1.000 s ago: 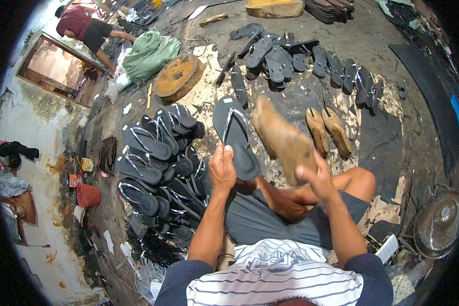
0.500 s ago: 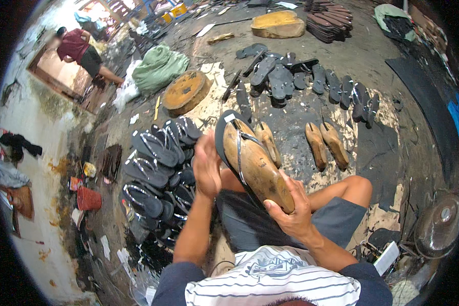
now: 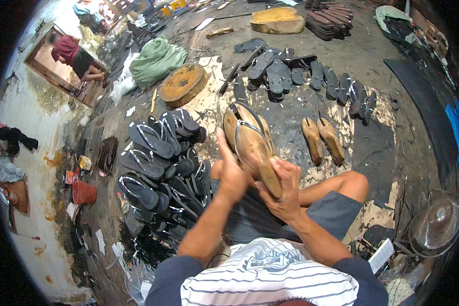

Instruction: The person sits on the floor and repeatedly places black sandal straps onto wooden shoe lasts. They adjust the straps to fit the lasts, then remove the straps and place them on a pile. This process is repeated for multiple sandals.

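A wooden shoe last (image 3: pixel 257 148) with a thong flip-flop strap (image 3: pixel 247 125) across it is held up over my lap. Part of the dark sole shows along its edge. My right hand (image 3: pixel 284 191) is closed around the heel end of the last. My left hand (image 3: pixel 233 176) presses against the left side of the flip-flop and last, one finger stretched up along the edge; its other fingers are partly blurred and hidden. Just beyond, two more wooden lasts (image 3: pixel 322 140) lie side by side on the floor.
Strapped flip-flops (image 3: pixel 150 140) are heaped at my left. Dark sandals (image 3: pixel 275 74) lie in a spread ahead. Farther off are a round wooden block (image 3: pixel 183 84), a green sack (image 3: pixel 158 61) and stacked brown soles (image 3: pixel 329 19). A fan (image 3: pixel 436 224) stands right; a person (image 3: pixel 76 56) is far left.
The last with the flip-flop has come lower and turned slightly. My left hand has moved from beside it onto its left side. The person at the far left has shifted leftward.
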Action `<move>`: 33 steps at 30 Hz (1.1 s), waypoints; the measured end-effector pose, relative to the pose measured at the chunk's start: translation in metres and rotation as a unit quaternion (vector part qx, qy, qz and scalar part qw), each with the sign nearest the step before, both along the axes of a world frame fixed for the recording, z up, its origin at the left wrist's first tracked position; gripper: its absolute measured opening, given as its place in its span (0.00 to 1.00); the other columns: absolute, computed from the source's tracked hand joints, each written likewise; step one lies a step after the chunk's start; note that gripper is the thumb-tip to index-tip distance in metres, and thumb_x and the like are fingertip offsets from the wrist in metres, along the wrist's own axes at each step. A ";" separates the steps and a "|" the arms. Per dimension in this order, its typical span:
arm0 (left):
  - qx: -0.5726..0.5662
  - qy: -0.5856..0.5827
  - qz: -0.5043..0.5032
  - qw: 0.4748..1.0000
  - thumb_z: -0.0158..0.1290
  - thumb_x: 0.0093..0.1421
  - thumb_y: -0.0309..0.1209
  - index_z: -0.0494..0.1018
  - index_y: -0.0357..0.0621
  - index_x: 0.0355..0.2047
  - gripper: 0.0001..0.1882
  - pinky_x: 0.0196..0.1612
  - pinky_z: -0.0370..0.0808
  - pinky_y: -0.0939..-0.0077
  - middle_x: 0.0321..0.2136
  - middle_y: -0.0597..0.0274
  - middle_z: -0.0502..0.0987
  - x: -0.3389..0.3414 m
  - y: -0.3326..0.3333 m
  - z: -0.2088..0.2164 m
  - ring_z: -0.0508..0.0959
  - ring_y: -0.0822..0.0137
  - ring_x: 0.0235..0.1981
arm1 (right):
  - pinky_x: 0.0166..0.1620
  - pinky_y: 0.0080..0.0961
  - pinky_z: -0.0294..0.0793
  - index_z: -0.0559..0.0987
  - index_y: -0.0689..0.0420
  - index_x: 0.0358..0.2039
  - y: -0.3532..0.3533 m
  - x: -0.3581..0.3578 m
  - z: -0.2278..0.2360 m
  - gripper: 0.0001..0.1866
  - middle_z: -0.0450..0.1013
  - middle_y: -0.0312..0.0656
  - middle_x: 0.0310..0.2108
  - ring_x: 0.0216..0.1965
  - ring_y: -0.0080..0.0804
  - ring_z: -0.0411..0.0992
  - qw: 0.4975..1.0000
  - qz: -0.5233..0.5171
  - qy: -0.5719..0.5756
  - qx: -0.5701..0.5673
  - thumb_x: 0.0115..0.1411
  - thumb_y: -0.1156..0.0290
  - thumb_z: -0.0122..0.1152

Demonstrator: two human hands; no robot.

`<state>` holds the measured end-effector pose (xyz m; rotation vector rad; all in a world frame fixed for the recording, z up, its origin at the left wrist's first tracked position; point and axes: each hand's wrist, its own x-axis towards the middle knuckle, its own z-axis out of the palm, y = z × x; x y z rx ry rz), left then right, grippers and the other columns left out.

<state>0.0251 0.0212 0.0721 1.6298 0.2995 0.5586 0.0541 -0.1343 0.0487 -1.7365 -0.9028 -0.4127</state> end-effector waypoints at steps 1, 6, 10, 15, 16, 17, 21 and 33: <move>0.195 -0.004 0.015 0.981 0.68 0.54 0.48 0.28 0.40 0.71 0.65 0.64 0.64 0.60 0.66 0.41 0.52 -0.005 -0.010 -0.008 0.62 0.50 0.63 | 0.56 0.43 0.64 0.68 0.60 0.59 0.003 0.002 -0.009 0.37 0.65 0.54 0.55 0.53 0.51 0.66 1.000 0.015 0.003 -0.013 0.51 0.67 0.75; -0.124 0.001 -0.021 0.992 0.71 0.49 0.36 0.47 0.42 0.59 0.49 0.65 0.61 0.61 0.53 0.52 0.60 -0.014 -0.011 -0.002 0.64 0.62 0.58 | 0.57 0.40 0.66 0.70 0.58 0.59 -0.018 0.020 0.018 0.33 0.62 0.54 0.56 0.55 0.50 0.64 0.978 0.165 0.113 -0.054 0.56 0.59 0.69; -0.095 0.014 -0.061 0.994 0.69 0.49 0.34 0.46 0.42 0.60 0.48 0.63 0.62 0.62 0.53 0.51 0.60 -0.035 -0.040 -0.002 0.64 0.62 0.58 | 0.41 0.27 0.73 0.76 0.60 0.54 -0.003 0.050 0.034 0.19 0.71 0.44 0.43 0.40 0.32 0.72 0.972 0.148 0.182 -0.028 0.62 0.73 0.62; -0.311 0.050 -0.053 0.948 0.68 0.49 0.34 0.45 0.49 0.61 0.49 0.62 0.66 0.59 0.56 0.51 0.61 -0.075 -0.060 0.002 0.66 0.58 0.58 | 0.46 0.32 0.73 0.74 0.63 0.54 -0.036 0.038 0.018 0.18 0.74 0.45 0.43 0.43 0.34 0.74 0.912 0.260 0.310 0.063 0.68 0.67 0.56; -0.352 0.059 -0.050 0.933 0.67 0.48 0.37 0.44 0.52 0.62 0.50 0.62 0.67 0.57 0.57 0.49 0.62 -0.083 -0.064 0.015 0.67 0.56 0.58 | 0.50 0.33 0.72 0.74 0.63 0.55 -0.046 0.032 0.008 0.20 0.74 0.45 0.45 0.47 0.34 0.73 0.892 0.247 0.373 0.058 0.70 0.63 0.53; -0.359 0.049 -0.051 0.931 0.66 0.48 0.39 0.44 0.53 0.62 0.50 0.62 0.67 0.57 0.57 0.49 0.62 -0.092 -0.066 0.017 0.67 0.55 0.59 | 0.55 0.33 0.71 0.73 0.64 0.56 -0.056 0.024 -0.002 0.22 0.74 0.46 0.48 0.51 0.33 0.72 0.868 0.229 0.437 0.058 0.72 0.59 0.50; -0.402 0.009 -0.026 0.915 0.66 0.47 0.44 0.46 0.52 0.61 0.49 0.62 0.67 0.57 0.57 0.50 0.62 -0.111 -0.076 0.017 0.68 0.55 0.58 | 0.33 0.23 0.63 0.77 0.58 0.35 -0.074 -0.042 -0.020 0.30 0.67 0.33 0.27 0.30 0.22 0.64 0.637 0.324 0.700 -0.003 0.70 0.41 0.43; -0.411 0.029 -0.005 0.911 0.66 0.42 0.47 0.48 0.51 0.61 0.51 0.59 0.70 0.58 0.55 0.52 0.63 -0.120 -0.060 0.020 0.68 0.55 0.57 | 0.26 0.16 0.55 0.71 0.50 0.22 -0.086 -0.062 0.014 0.26 0.55 0.24 0.18 0.21 0.15 0.54 0.595 0.274 0.755 0.036 0.71 0.45 0.47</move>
